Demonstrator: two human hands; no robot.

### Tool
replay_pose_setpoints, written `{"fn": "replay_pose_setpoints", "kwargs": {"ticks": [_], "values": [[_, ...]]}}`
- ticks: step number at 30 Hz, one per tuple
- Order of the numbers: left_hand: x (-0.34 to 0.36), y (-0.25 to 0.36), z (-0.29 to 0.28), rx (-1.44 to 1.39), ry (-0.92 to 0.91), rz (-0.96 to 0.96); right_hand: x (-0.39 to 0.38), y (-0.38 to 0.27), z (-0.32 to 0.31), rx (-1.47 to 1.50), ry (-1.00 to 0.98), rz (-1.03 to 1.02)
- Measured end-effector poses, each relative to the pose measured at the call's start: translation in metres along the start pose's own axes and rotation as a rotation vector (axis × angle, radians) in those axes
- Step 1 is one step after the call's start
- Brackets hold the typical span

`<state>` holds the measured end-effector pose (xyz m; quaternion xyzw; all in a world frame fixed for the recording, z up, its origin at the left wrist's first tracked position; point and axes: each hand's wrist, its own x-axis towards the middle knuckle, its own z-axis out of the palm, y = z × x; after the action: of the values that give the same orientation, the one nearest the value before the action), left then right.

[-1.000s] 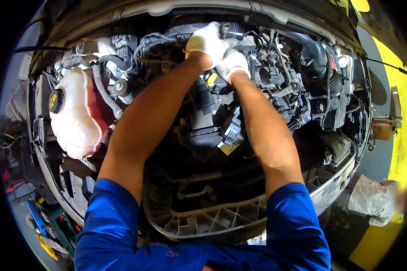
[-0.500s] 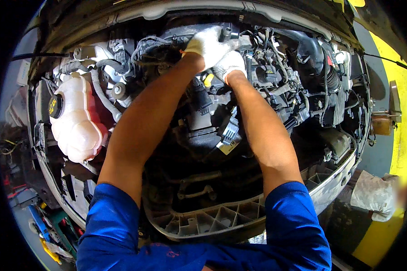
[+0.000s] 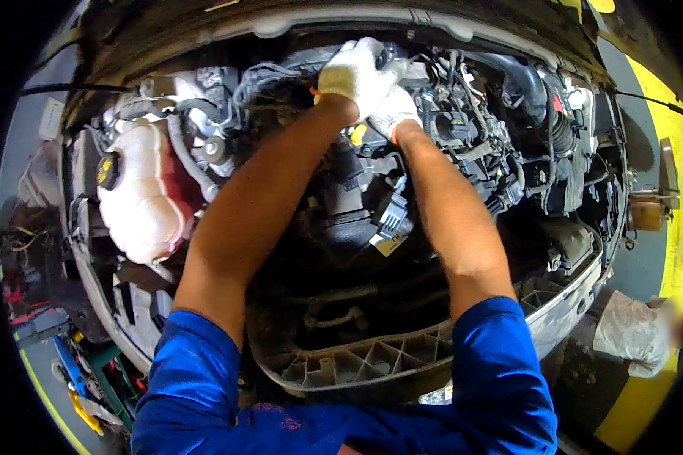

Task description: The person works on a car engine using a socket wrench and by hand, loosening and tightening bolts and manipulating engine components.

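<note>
At twelve o'clock, the white-knit-gloved left hand (image 3: 359, 73) and matching right hand (image 3: 392, 111) crowd together over the dark, cable-laced metal-and-plastic engine (image 3: 464, 140); whether either grips anything cannot be told. A smooth, lobed, translucent white plastic reservoir (image 3: 143, 201) bulges at nine o'clock. Toward six, a shadowed hollow (image 3: 410, 277) leaves open room before the ribbed grey crossbeam's (image 3: 357, 371) curved edge.

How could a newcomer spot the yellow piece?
In the open engine bay, find the white-gloved left hand and right hand, close together near the far edge. Just below them in the picture sits the yellow piece, its bright colour unlike the dark parts below it.
</note>
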<state>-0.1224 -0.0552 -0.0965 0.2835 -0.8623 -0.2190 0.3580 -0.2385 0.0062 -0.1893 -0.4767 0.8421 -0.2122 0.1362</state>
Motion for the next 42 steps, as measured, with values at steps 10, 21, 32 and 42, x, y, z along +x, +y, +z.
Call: {"fn": "replay_pose_setpoints", "kwargs": {"ticks": [10, 21, 32, 42], "values": [[-0.17, 0.126, -0.146, -0.362, -0.329, -0.119, 0.007, -0.031, -0.045, -0.051, 0.134, 0.059], [-0.278, 0.206, -0.14, -0.529, -0.607, -0.16, 0.019, -0.018, -0.032, -0.065, 0.155, 0.156], [-0.287, 0.194, -0.144, -0.526, -0.775, -0.115, 0.026, -0.008, -0.028, 0.05, 0.052, 0.141], [-0.296, 0.194, -0.139, -0.522, -0.739, -0.042, 0.017, -0.01, -0.034, 0.14, 0.151, 0.251]]}}
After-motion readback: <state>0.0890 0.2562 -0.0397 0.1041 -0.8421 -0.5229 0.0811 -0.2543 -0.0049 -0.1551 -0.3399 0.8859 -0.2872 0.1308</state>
